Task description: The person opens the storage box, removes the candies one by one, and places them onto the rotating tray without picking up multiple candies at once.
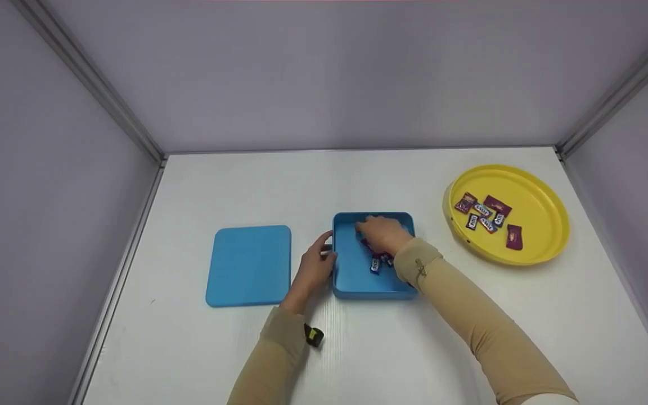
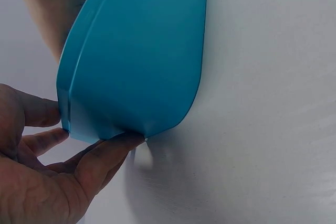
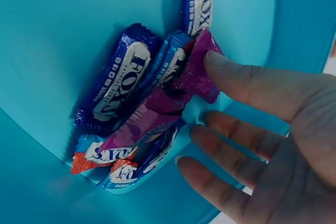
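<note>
My left hand (image 1: 315, 269) rests its fingertips on the outer left wall of a square blue box (image 1: 372, 295). In the left wrist view those fingers touch the side of the box between rim and base. Inside the box, my right hand (image 1: 385, 233) is over several wrapped candies. Seen from the right wrist, its thumb touches a purple-wrapped candy (image 3: 197, 72), while the visible fingers are spread apart below. Beside that lie dark blue Fox's candies (image 3: 118, 77) and a red-and-blue one (image 3: 100, 153). Any finger behind the purple wrapper is hidden.
A flat blue square lid (image 1: 250, 265) lies on the white table (image 1: 155, 337) left of the box. To the right stands a round yellow tray (image 1: 538, 225) holding several purple and blue candies. Pale walls enclose the table at the back and sides.
</note>
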Motion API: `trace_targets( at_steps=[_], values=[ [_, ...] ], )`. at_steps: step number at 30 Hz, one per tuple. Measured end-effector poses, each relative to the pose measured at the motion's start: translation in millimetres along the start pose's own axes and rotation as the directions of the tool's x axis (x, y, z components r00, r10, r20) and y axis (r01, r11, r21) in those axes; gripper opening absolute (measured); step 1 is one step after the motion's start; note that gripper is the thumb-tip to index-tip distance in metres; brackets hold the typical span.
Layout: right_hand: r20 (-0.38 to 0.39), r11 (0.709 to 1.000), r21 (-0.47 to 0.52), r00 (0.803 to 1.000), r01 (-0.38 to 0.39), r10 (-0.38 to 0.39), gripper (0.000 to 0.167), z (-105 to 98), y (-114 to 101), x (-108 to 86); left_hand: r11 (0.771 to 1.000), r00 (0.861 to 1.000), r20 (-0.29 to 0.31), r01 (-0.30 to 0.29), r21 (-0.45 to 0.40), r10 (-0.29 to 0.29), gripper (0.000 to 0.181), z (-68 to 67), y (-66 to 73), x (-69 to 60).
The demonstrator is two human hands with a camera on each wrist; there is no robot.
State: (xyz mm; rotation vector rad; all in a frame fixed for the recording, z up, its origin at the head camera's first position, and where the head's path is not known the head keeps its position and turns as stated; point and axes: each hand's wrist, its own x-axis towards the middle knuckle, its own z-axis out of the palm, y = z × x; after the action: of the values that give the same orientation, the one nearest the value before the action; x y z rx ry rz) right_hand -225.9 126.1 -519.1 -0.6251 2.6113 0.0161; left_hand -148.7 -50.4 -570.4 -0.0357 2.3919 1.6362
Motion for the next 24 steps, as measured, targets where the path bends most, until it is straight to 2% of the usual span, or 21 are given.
trace_targets(
  at_steps=[6, 12, 24],
  values=[
    [-0.031, 0.999, -0.037, 0.999, 0.018, -0.019, 0.034, 3.0, -1.3, 1.1, 1.000, 1.000, -0.010, -0.003, 0.008, 0.004, 0.053, 0.8, -0.2, 0.8],
    [-0.037, 1.000, -0.027, 0.999, 0.010, -0.011, 0.033, 3.1, -1.6, 2.5, 1.000, 1.000, -0.007, -0.007, 0.010, 0.007, 0.052, 0.2, 0.2, 0.1],
    [-0.059, 0.996, -0.090, 0.998, 0.028, -0.034, 0.031, 5.8, -1.0, 6.0, 1.000, 1.000, -0.006, -0.002, 0.012, 0.002, 0.052, -0.4, 1.5, -0.1]
  ],
)
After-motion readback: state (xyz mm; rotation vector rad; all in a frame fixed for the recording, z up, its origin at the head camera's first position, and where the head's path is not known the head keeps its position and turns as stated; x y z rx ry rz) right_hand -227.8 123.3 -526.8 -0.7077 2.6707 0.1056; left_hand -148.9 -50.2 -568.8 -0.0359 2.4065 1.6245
